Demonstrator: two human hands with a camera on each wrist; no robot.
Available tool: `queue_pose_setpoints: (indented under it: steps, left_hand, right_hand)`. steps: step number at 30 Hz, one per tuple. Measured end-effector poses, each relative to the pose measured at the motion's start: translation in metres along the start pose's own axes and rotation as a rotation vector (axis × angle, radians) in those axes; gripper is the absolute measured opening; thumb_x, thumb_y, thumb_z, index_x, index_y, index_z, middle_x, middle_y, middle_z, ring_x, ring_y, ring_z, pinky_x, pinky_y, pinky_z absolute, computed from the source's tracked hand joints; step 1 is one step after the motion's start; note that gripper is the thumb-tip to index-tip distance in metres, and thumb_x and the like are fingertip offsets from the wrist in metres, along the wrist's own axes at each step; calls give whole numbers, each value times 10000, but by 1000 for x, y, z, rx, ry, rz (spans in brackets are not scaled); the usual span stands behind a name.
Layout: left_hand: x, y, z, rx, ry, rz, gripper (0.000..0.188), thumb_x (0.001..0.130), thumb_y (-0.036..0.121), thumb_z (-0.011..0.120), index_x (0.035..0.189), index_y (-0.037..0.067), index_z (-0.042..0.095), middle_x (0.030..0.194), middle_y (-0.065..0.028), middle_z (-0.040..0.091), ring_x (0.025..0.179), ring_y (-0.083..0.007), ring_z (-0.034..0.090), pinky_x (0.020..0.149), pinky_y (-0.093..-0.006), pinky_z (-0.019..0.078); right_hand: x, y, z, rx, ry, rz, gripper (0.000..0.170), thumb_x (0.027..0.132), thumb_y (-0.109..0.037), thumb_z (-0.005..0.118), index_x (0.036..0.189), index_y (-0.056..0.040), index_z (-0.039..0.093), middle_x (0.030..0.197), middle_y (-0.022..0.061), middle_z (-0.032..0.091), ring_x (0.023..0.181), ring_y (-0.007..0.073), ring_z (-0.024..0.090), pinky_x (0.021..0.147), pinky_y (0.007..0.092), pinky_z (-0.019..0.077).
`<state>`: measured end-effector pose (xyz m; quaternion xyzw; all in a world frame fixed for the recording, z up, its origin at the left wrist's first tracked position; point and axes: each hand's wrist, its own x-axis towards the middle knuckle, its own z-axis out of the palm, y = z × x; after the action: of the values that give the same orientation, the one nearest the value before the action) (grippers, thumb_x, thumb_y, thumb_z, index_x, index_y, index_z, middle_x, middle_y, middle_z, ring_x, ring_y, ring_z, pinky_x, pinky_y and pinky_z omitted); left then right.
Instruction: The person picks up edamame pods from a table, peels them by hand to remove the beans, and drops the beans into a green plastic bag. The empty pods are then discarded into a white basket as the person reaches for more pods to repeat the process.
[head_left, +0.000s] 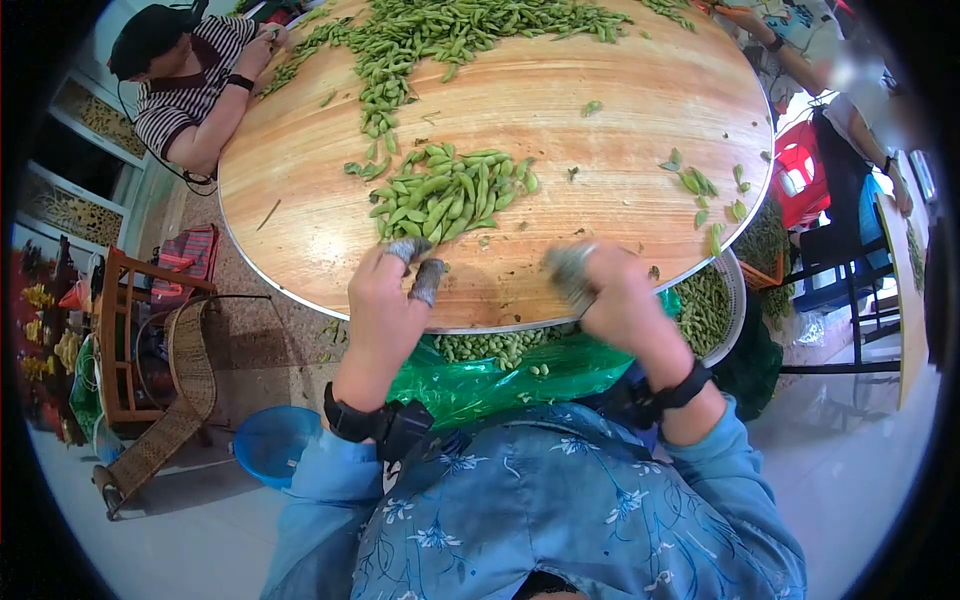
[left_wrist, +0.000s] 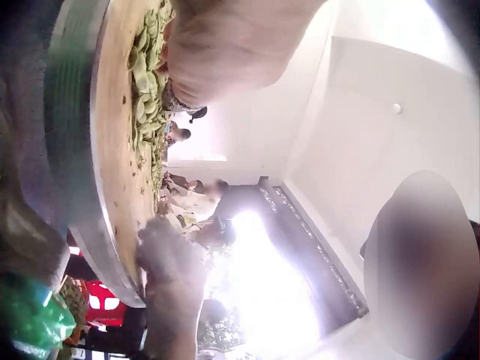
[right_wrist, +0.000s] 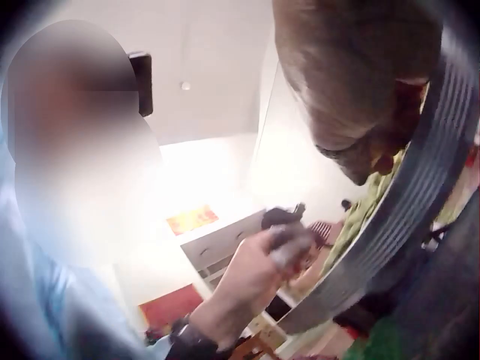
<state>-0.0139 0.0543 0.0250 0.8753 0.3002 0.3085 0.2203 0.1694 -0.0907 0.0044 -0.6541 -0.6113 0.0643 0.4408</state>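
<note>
My left hand (head_left: pixel 385 300) is at the near side of a small pile of green soybean pods (head_left: pixel 450 190) on the round wooden table. Grey wrapping covers its thumb and forefinger, which stand apart at the pile's edge. My right hand (head_left: pixel 622 300), blurred, is above the table's near rim to the right of the pile. Grey wrapping covers its fingertips too; I cannot tell whether they hold a bean pod. In the left wrist view the left hand (left_wrist: pixel 232 49) hides its own fingertips. In the right wrist view the right hand (right_wrist: pixel 352 82) is dark.
Below the table's near edge, a green plastic bag (head_left: pixel 500 385) holds shelled beans, beside a white basket (head_left: pixel 737 300) of pods. A larger pod heap (head_left: pixel 450 40) covers the far side. Loose pods (head_left: pixel 697 182) lie at right. A seated person (head_left: pixel 195 85) is at far left.
</note>
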Motion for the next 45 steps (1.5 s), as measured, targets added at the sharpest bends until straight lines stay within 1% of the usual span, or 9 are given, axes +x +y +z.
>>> queue_pose_setpoints:
  steps: [2,4,12,16,18,24,30,38,45]
  left_hand:
    - [4,-4,0,74,13,80,188,681,54,642,847,-5,578,742,-143,549,677,-293,540,590,-353,434]
    - [13,-6,2,165,25,170,205,669,73,652,844,-2,577,772,-153,544,721,-320,522,616,-384,427]
    - [23,9,16,139,-28,255,186,680,84,639,838,1,585,771,-156,533,723,-321,516,612,-383,424]
    - [24,5,24,193,-54,242,181,686,87,632,841,5,586,778,-157,532,747,-322,514,623,-381,422]
    - [24,6,25,238,-50,253,180,688,88,630,842,5,586,785,-158,534,756,-323,513,628,-380,421]
    - [18,23,24,84,-93,166,155,701,89,630,826,6,586,774,-160,559,682,-312,539,592,-369,437]
    - [9,50,40,-335,-214,207,91,735,51,601,811,9,575,734,-147,574,641,-298,560,561,-345,448]
    - [16,52,63,-113,-405,352,220,658,15,536,875,-21,531,772,-168,498,781,-335,499,688,-390,417]
    - [17,55,67,-12,-320,370,138,636,-16,518,771,13,527,735,-164,497,704,-336,512,592,-401,426]
  right_hand:
    - [-3,22,-29,-161,156,248,199,723,-11,552,918,-26,588,823,154,603,750,255,594,648,317,471]
    - [-11,42,-58,160,354,364,204,798,13,531,996,15,577,897,71,623,788,111,575,653,224,463]
    - [-52,55,-127,518,710,461,176,814,-29,541,979,9,589,819,47,615,732,92,547,631,181,430]
    - [-45,50,-110,-182,429,471,216,731,-38,624,940,6,597,827,123,619,736,193,589,672,272,461]
    - [-33,42,-102,-292,286,428,200,680,-18,609,878,11,600,768,167,578,725,295,566,655,339,451]
    - [-9,46,-97,-623,39,405,183,601,38,502,754,-12,588,720,167,533,749,355,525,646,416,420]
    - [-3,30,-68,-512,34,260,64,645,-49,562,705,-45,584,687,135,524,708,317,537,602,396,430]
    - [-2,5,-25,-313,-84,28,112,643,-34,557,752,-38,578,663,138,507,683,324,529,582,398,426]
    - [-10,0,-29,-140,92,211,254,708,-32,591,960,0,582,820,183,581,755,313,568,654,338,455]
